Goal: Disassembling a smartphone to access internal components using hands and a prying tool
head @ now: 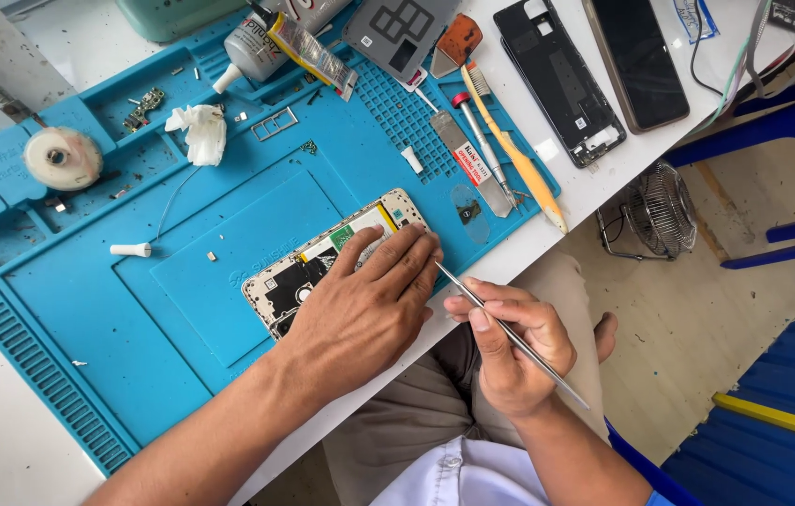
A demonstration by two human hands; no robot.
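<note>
An opened phone [318,258] with its back off lies on a blue repair mat [135,328], circuit parts showing. My left hand [364,309] lies flat on the phone's near end and holds it down. My right hand [510,347] grips thin metal tweezers [500,323] like a pen. Their tip points at the phone's edge, next to my left fingertips.
On the mat's far side lie a glue tube [252,47], a tape roll [62,157], crumpled tissue [200,131], a metal spatula [472,164], a screwdriver [483,141] and a yellow toothbrush [514,150]. A phone frame [557,80] and a dark screen [636,61] rest on the white table. A small fan [655,211] stands on the floor.
</note>
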